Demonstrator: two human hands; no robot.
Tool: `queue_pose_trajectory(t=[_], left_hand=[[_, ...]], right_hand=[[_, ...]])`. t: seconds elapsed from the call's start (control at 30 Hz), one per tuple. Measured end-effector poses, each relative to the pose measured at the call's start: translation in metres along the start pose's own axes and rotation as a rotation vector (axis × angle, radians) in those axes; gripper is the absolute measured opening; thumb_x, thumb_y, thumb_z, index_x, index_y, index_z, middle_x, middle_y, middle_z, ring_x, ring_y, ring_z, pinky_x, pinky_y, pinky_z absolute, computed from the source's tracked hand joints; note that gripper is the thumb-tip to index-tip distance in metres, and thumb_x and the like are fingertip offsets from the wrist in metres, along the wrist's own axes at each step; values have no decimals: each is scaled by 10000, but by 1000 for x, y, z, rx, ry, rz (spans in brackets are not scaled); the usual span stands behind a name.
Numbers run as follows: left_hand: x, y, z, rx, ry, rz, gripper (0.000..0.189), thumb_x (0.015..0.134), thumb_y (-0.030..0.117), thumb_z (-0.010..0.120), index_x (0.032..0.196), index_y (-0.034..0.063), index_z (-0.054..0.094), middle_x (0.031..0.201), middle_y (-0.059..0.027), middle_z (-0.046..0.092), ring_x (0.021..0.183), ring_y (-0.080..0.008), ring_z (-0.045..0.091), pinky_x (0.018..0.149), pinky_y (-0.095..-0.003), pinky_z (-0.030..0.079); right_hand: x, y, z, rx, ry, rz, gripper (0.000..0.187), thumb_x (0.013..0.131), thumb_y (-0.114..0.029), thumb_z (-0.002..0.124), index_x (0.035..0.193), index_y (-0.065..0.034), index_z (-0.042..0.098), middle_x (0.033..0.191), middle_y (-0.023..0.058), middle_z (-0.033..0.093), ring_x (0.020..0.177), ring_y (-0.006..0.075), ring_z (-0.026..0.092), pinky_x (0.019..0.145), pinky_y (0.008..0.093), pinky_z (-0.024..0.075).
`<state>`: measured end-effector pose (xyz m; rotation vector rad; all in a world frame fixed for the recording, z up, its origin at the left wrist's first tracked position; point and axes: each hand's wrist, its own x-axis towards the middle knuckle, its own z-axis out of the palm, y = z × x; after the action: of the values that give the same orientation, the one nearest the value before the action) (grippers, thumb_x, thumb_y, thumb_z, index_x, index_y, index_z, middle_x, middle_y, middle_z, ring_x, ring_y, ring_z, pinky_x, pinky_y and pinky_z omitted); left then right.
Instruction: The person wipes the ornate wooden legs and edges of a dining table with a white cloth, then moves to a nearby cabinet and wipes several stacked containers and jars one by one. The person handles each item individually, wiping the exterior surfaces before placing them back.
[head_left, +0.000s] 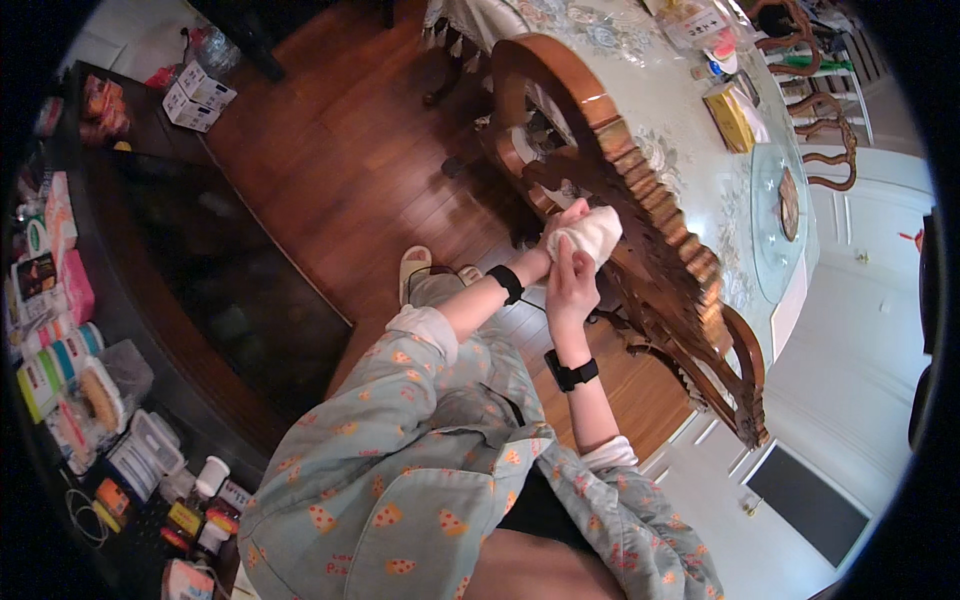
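Note:
A white folded cloth (592, 234) is bunched between my two hands, just in front of a carved wooden chair (622, 202). My left hand (559, 225) grips the cloth from its far left side, some of its fingers hidden behind the fabric. From the near side, my right hand (574, 289) presses its fingertips against the same cloth. Scrollwork and a ridged, gilded top rail mark the chair's back, which lies right beside and beyond the hands. Whether the cloth touches the wood cannot be told from this angle. Black bands circle both wrists.
A table with a floral cover (660, 157) carries a yellow tissue box (729, 118) and a glass turntable (772, 225). On my left, a dark cabinet (217, 360) is crowded with packages and bottles. White boxes (196, 97) sit at its far end. Wooden floor (337, 150) lies between.

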<state>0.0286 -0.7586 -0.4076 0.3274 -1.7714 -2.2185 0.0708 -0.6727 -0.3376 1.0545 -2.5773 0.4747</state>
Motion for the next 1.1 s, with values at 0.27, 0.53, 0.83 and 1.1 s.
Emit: queue_pose_trajectory(t=[0.27,0.53,0.83,1.1], left_hand=[[9,-145,-21,116,99,291,508,822,217,620,1269,52,448,1234,-120,498,1125,-216,476,990,-321,363],[18,-180,-49,-366,-6,-149,501,889,209,561,1325,62,365,1270,-88,447,1192,-207,415,1042,-327,306],[52,-212,-45,646,69,78,165,793,224,558,750,99,657,763,-129,652,741,-313,651,620,-378,520],[40,-161,-59,1022,-43,15,239,867,241,487,885,42,619,735,-134,620,645,-240,658,548,-376,531]], right_hand=[[-15,41,125,-277,-120,-157,485,742,-43,602,1223,-64,548,904,61,538,691,199,584,542,302,507],[-16,41,178,-256,-239,79,407,780,-104,583,1184,-149,562,939,73,511,712,239,600,542,355,526],[-18,60,189,-101,-137,263,422,781,-114,620,1199,-142,565,922,127,528,663,321,612,544,411,517],[-40,61,182,104,-176,302,484,819,-95,585,1289,-61,471,970,169,528,687,360,603,578,437,514]])
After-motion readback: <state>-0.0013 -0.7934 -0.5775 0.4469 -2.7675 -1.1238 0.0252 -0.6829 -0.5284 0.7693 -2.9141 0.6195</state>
